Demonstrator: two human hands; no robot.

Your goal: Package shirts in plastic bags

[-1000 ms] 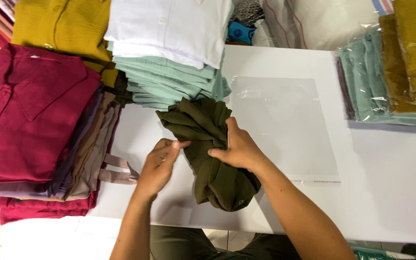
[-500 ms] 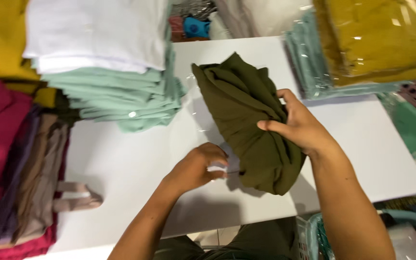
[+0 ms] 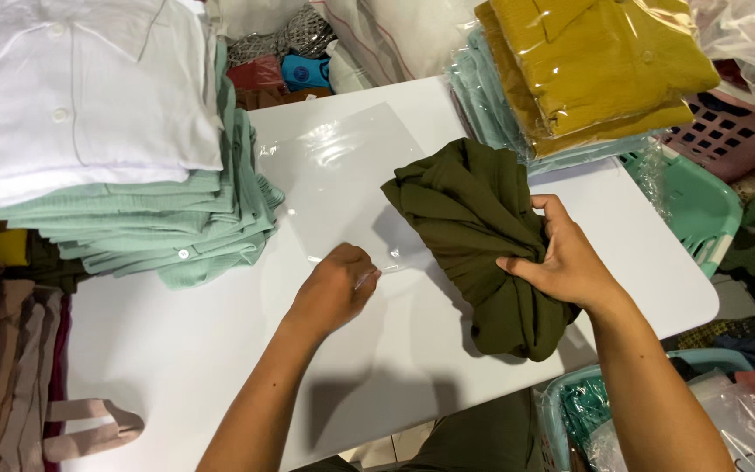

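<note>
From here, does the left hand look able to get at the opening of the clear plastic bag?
Probably yes. The left hand already pinches the near edge of the clear plastic bag, and nothing lies between them; the olive garment sits off to the side in the right hand.

We see a garment packing place, like a small clothing shop's workroom: folded shirts in stacks around a white table, shirts sealed in clear bags, and plastic baskets beside.
</note>
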